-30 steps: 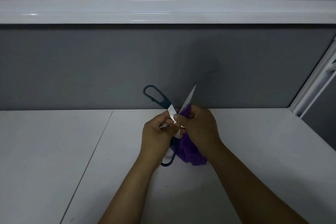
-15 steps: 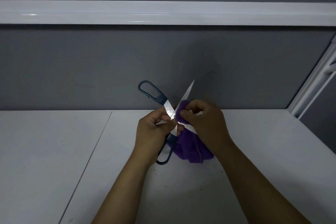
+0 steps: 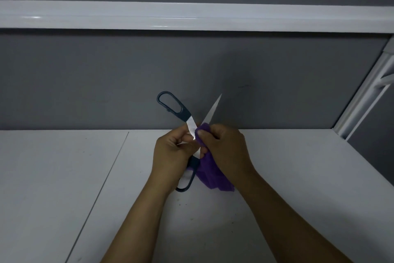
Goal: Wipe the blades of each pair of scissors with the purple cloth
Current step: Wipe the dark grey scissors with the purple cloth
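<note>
One pair of scissors (image 3: 177, 107) with dark blue handles is held spread wide above the white table (image 3: 64, 177). My left hand (image 3: 172, 156) grips it near the pivot, one handle loop pointing up left, the other hanging below my palm. One bare blade points up right toward the wall. My right hand (image 3: 226, 147) holds the purple cloth (image 3: 211, 177) bunched round the other blade beside the pivot; that blade is hidden under the cloth and fingers. The cloth's loose end hangs down below my right hand.
A grey wall panel (image 3: 106, 81) rises behind the table, with a white shelf rail (image 3: 191, 17) across the top. A white frame post (image 3: 362, 96) slants down at the right. A seam (image 3: 110, 169) runs across the table on the left.
My right hand with the cloth has slid back along the blade toward the pivot. The scissors have shifted slightly, and the cloth hangs lower.
</note>
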